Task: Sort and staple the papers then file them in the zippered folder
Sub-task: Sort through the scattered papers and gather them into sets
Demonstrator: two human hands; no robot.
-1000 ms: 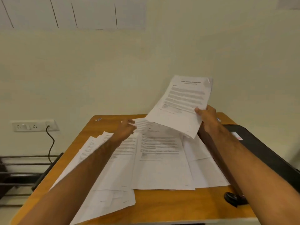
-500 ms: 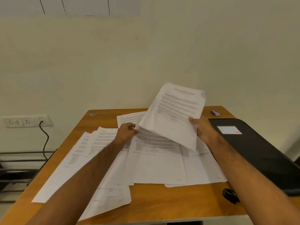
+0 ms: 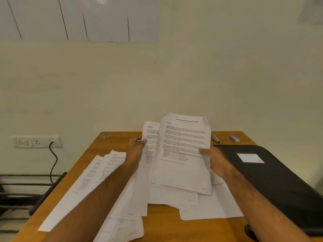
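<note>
And now the left hand [image 3: 135, 148] has lifted a second sheet [image 3: 150, 137] off the counter [image 3: 118, 137], its grip pinching it beside the stack [image 3: 183, 154] the right hand [image 3: 216, 161] grasps, sorting underway, zippered folder [image 3: 272, 175] waiting at right.

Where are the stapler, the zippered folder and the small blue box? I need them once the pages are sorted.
stapler [image 3: 215, 138], head view, middle of its metal body, far right of the desk.
zippered folder [image 3: 272, 179], head view, bare black cover below its label.
small blue box [image 3: 234, 138], head view, its top face.
</note>
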